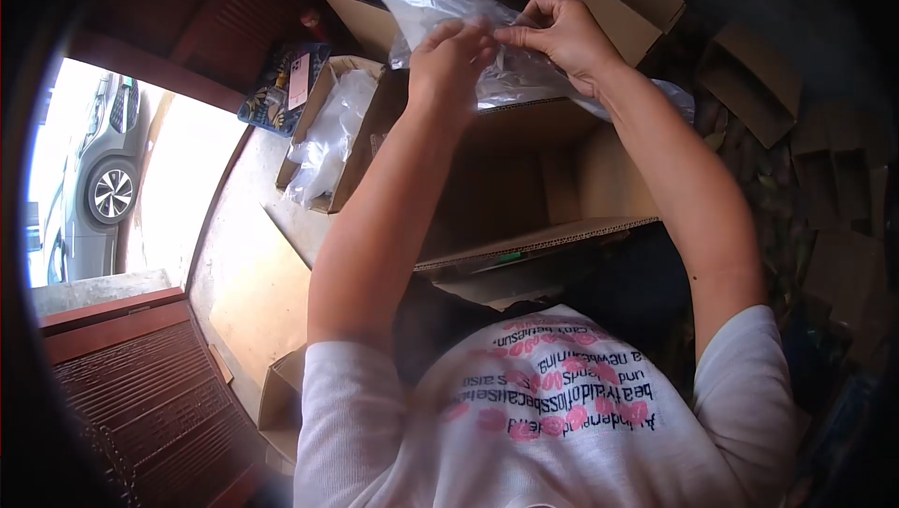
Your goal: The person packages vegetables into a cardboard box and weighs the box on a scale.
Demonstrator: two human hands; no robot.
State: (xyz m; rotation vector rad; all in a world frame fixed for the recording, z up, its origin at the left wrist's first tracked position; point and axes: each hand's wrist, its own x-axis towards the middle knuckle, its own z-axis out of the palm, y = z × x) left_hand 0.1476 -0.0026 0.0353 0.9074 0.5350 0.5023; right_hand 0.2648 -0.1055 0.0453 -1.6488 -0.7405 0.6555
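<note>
A clear plastic bag (421,10) is stretched between my two hands, above the far edge of a large open cardboard box (524,180). With thumb and fingers pinched, my right hand (573,44) grips the bag's edge. My left hand (448,63) is closed on the bag too, its fingers curled and a little blurred. Loose plastic hangs below the hands and trails right behind my right forearm. What the bag contains, if anything, cannot be made out. Inside the large box the visible part is shadowed brown cardboard.
Left of the large box stands a smaller carton (323,199) with crumpled clear plastic (335,133) in it. Beyond it a phone (299,81) lies on a dark patterned surface. More open cartons (749,82) stand behind and to the right. A car (103,171) shows through the doorway.
</note>
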